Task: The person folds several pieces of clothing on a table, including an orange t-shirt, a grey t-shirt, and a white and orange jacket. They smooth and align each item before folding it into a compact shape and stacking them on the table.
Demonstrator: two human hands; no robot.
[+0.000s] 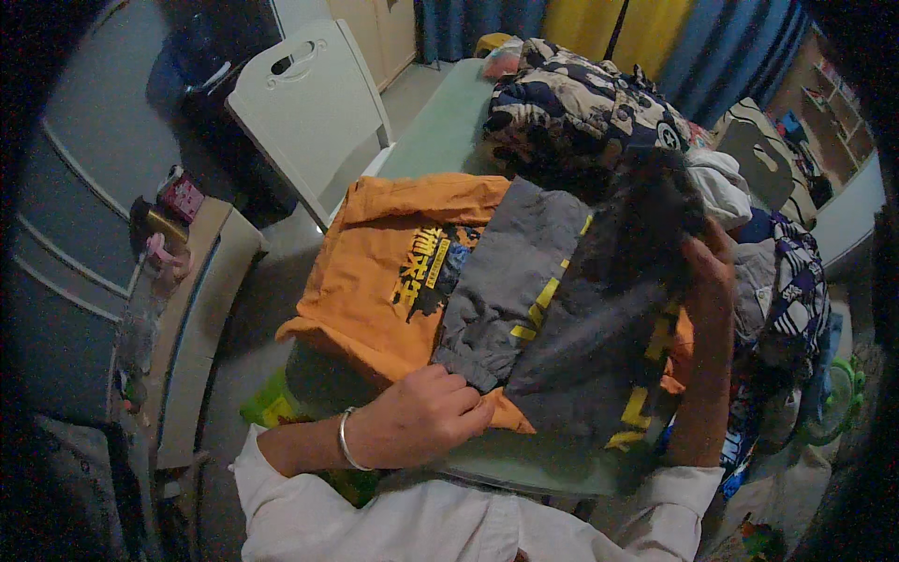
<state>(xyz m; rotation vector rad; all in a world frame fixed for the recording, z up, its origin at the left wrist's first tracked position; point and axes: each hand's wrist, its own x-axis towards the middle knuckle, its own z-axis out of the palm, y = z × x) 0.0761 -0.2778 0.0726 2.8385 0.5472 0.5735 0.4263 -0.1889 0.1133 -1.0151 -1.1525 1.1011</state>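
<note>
A grey fabric garment (520, 260) with yellow print lies over an orange top (358, 246) that bears yellow lettering and a dark graphic. My left hand (428, 416), a silver bangle on its wrist, pinches cloth at the near edge, by the gathered grey cuff. Whether grey or orange cloth sits between those fingers is hidden. At the right, my right hand (708, 256) grips the upper edge of the darker grey section (597, 330) and holds it raised. That section is blurred, and some of its cloth hides the fingertips.
Under the clothes stands a pale green table (449, 105). A patterned padded jacket (562, 105) is heaped at its far side, with more clothes (755, 281) piled at right. One white chair (309, 105) stands at far left, another chair (762, 158) at far right. A cabinet (197, 337) is left.
</note>
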